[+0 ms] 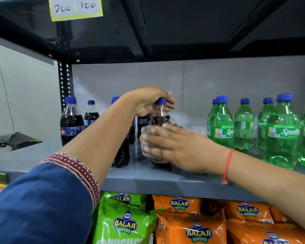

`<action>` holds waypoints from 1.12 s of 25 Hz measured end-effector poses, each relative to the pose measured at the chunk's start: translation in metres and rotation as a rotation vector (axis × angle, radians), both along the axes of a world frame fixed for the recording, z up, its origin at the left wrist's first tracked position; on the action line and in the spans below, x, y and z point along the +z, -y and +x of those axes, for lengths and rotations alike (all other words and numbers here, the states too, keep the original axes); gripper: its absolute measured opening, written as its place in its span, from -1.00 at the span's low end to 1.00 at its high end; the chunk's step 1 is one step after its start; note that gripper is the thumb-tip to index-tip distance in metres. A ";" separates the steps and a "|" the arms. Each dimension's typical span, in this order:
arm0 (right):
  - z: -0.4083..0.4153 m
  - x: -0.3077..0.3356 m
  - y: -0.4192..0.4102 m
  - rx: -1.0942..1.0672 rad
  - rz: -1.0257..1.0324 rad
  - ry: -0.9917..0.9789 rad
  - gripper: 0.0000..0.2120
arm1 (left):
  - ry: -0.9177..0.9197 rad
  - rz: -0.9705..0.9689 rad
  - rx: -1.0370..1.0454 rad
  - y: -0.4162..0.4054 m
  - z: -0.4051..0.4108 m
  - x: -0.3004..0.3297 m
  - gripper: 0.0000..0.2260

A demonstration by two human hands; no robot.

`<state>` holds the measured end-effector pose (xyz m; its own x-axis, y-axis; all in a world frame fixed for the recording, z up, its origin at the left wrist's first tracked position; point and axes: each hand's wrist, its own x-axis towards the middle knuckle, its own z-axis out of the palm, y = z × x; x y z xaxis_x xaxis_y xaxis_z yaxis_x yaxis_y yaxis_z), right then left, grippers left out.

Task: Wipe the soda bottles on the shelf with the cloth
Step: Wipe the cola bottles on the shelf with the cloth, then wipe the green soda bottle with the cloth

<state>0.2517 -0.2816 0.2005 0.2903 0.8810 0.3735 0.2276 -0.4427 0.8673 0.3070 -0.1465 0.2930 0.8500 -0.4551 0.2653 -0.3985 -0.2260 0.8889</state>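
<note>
A dark cola bottle (pixel 160 119) with a blue cap stands near the front of the grey shelf (pixel 144 180). My left hand (pixel 148 101) grips its cap and neck from above. My right hand (pixel 180 148), blurred by motion, lies flat against the bottle's body and presses a pale cloth (pixel 175 123) onto it; only a bit of cloth shows past the fingers. More cola bottles (pixel 71 124) stand to the left and behind. Several green Sprite bottles (pixel 222 124) stand in rows on the right.
A black upper shelf (pixel 183 32) hangs low overhead, with a yellow price tag (pixel 76 7) on its front. A perforated black post (pixel 65 81) stands at the back left. Below are green (pixel 125 224) and orange (pixel 192 229) wafer bags.
</note>
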 end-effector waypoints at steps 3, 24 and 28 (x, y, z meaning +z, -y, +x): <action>0.000 -0.004 0.000 -0.032 0.004 -0.029 -0.57 | -0.019 -0.019 0.002 0.001 0.000 -0.001 -0.76; -0.033 -0.023 -0.005 -0.009 0.148 -0.306 -0.58 | -0.011 0.064 0.050 0.003 0.000 0.002 -0.81; -0.066 -0.018 0.011 0.049 0.157 -0.212 -0.53 | 0.446 0.323 0.339 0.016 -0.024 0.018 -0.81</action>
